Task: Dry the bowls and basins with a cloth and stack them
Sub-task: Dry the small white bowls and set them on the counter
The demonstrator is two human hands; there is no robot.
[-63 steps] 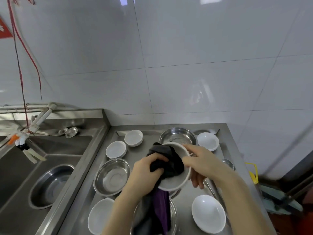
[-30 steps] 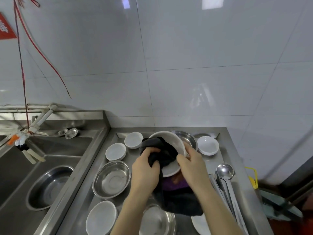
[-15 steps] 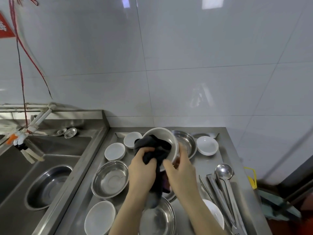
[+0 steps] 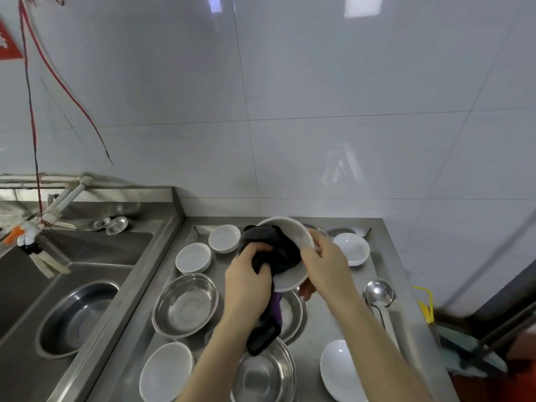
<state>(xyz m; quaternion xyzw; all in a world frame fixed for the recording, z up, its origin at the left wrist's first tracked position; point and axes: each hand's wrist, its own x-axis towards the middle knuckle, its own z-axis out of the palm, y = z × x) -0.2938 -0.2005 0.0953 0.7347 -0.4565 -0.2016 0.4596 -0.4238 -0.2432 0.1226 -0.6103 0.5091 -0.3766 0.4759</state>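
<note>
Your sink [image 4: 95,256], well left of the held bowl [image 4: 293,230], has one steel basin [image 4: 75,317] sitting in it. The counter [image 4: 388,256] carries the rest.

Three more steel basins stand on the counter. One basin [image 4: 185,304] is left of and nearer you than the held bowl, a second basin [image 4: 291,314] is right under it, and a third basin [image 4: 262,375] is nearer you again. That makes four basins you can count; a sliver of steel behind the held bowl is too hidden to name.

Five white bowls rest on the counter. Two are small, a bowl [image 4: 224,237] just left of the held bowl and a bowl [image 4: 193,258] further left. A third bowl [image 4: 352,248] is just right of it, and two wider ones are nearer you, a bowl [image 4: 165,371] to the left and a bowl [image 4: 339,369] to the right. The held bowl makes six.

The held bowl is white and round, lifted off the counter and tipped so its mouth faces left. A dark cloth [image 4: 275,250] with a purple patch is bunched inside it. The cloth's tail hangs below the bowl, down to the nearest basin's rim.

Your left grip [image 4: 246,285] is curled around the bunched cloth and presses it into the bowl. Your right grip [image 4: 324,265] pinches the bowl's right rim, thumb over the edge, fingers underneath.

A ladle [image 4: 378,294] lies right of the held bowl, a little nearer you. Two small steel dishes [image 4: 116,224] sit far left of it on the sink's ledge.
</note>
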